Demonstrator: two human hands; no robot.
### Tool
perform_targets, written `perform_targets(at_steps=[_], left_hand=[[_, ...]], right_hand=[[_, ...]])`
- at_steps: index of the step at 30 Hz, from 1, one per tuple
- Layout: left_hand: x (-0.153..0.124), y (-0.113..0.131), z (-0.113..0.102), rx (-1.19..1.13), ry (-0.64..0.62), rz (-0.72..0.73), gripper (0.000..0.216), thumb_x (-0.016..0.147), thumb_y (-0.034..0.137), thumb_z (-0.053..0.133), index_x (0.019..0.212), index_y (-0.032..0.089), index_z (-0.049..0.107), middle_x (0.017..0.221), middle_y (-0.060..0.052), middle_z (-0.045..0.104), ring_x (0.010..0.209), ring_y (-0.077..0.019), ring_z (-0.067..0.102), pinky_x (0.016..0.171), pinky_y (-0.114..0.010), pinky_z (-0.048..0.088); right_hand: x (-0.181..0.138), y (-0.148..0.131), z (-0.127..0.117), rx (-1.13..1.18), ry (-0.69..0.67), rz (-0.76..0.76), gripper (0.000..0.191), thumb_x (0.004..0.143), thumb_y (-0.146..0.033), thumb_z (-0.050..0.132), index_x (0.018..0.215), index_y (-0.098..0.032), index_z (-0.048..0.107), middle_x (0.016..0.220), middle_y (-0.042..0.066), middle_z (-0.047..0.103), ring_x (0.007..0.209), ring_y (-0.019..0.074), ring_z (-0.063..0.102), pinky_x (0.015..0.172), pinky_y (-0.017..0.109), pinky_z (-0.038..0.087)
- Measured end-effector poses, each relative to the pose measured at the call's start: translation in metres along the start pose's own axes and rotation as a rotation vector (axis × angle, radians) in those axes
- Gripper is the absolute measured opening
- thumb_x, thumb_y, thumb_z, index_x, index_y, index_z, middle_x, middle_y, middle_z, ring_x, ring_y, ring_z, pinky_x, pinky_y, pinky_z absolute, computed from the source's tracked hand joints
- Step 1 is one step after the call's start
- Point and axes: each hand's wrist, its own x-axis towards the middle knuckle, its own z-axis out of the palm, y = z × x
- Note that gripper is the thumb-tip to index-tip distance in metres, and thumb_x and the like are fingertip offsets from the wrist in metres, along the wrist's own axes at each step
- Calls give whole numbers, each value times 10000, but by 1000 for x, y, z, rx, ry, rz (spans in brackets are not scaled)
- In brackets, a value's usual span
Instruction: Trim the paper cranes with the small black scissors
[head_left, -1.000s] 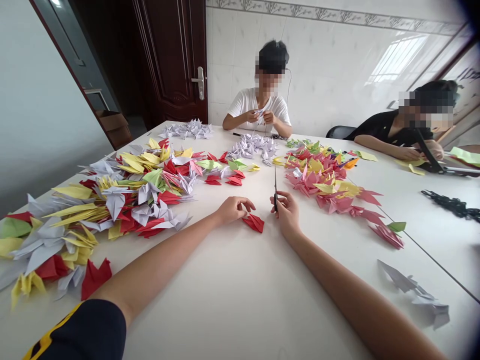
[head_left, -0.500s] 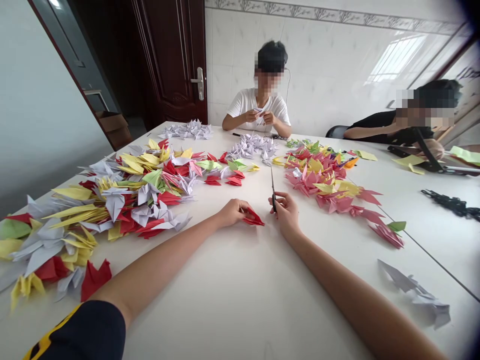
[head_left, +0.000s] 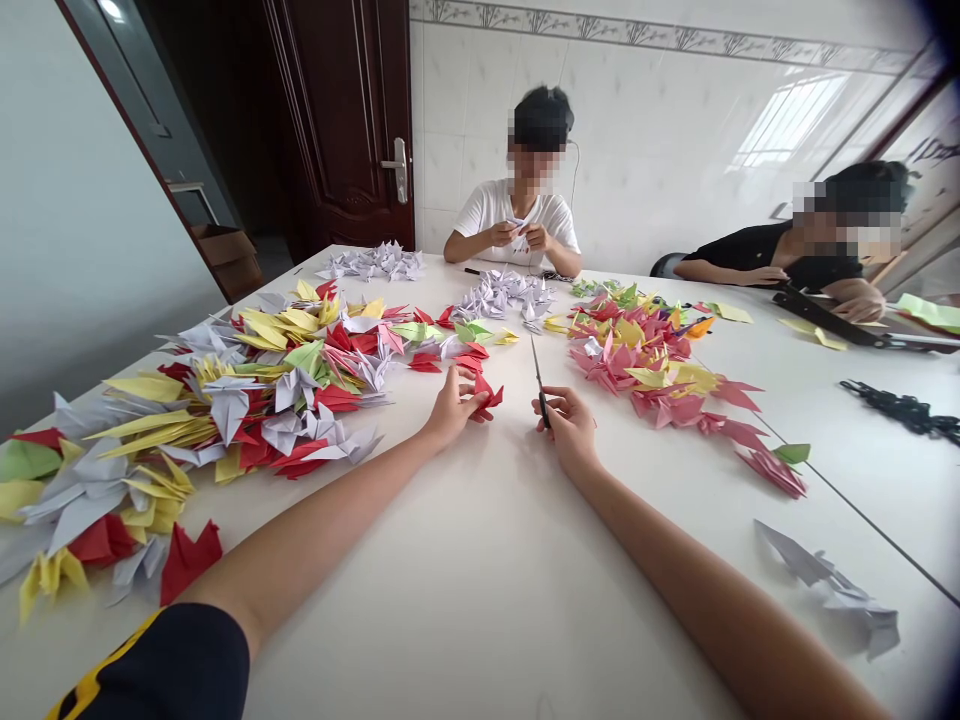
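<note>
My left hand [head_left: 452,407] pinches a red origami crane [head_left: 486,398] at its fingertips, just above the white table [head_left: 480,620]. My right hand [head_left: 568,430] is closed on a pair of black-handled scissors [head_left: 538,390], whose thin blades point up and away from me. The two hands are a short gap apart. A large heap of mixed paper cranes [head_left: 277,390] lies left of my left hand, and a pink, red and yellow heap [head_left: 645,360] lies right of my right hand.
Two heaps of white paper cranes [head_left: 375,263] [head_left: 504,295] lie at the far side. A co-worker in a white shirt [head_left: 517,225] sits beyond them, and another in black [head_left: 765,255] works at the right. Grey paper cranes [head_left: 825,590] and a black cord-like strip [head_left: 904,410] lie on the right.
My left hand has lifted the red crane off the table and moved it away from me. The scissors now tilt further left. The co-worker on the right has sat up.
</note>
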Motion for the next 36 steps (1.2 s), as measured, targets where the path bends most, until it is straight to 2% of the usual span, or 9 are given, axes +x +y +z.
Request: perform_targets(at_steps=[3,6,8,12,17,20,23,30,36], left_hand=[[-1,3,0,43,65,42,474,801,406,717,1140,248,427,894,-14,684,530,-138,662,522,-265,535],[0,3,-1,123,86,66,286,828,414,663,994,200,572,911,-45,689,560,-141,674,529,-255,521],[3,1,-2,158,85,69,263,843,430,637,893,172,645,923,-68,706,612,-148,687,572,-261,524],[8,-5,-6,213,73,119,364,859,505,628,934,164,730,988,-105,744,752,-177,698,686,-287,529],[9,-7,-8,220,-10,151,566,862,657,572,1047,153,750,1051,-137,750,892,-223,698,803,-326,522],[9,-5,-9,167,-57,148,601,781,640,695,1125,149,733,1119,-152,736,1040,-266,677,881,-346,509],[9,-4,-8,116,-59,124,629,668,578,823,1123,153,736,1176,-155,717,1052,-281,670,892,-363,515],[8,1,-7,42,6,103,552,685,585,805,1017,145,772,1102,-154,738,1048,-276,664,940,-384,500],[5,3,-7,36,12,37,617,615,503,882,1098,144,749,1031,-133,751,973,-254,675,900,-379,512]], right_hand=[[-1,-3,1,6,-36,-1,371,710,-425,765,987,-212,642,732,-7,637,539,128,562,450,244,354],[-3,-6,2,-3,-61,-7,358,711,-415,752,981,-208,639,738,-2,641,547,131,560,453,245,368],[-4,-7,3,-9,-69,-14,363,711,-419,750,984,-207,638,735,-4,640,553,134,563,452,244,373],[-4,-6,3,-7,-76,-22,369,705,-416,770,980,-206,642,713,-20,621,554,128,557,457,238,374],[-5,-7,3,-7,-83,-14,364,711,-422,770,979,-209,644,730,-19,623,556,126,556,464,242,379],[-5,-7,4,-4,-85,-12,366,712,-421,775,979,-208,643,722,-24,613,555,124,553,467,241,379],[-5,-7,4,-6,-87,-15,376,711,-424,779,986,-207,644,725,-22,618,554,124,554,471,243,385],[-5,-5,4,-7,-93,-19,385,706,-443,786,978,-211,645,724,-24,616,544,120,557,475,246,399],[-4,-5,4,-11,-98,-19,381,711,-436,778,989,-213,645,730,-19,627,552,126,561,482,249,405]])
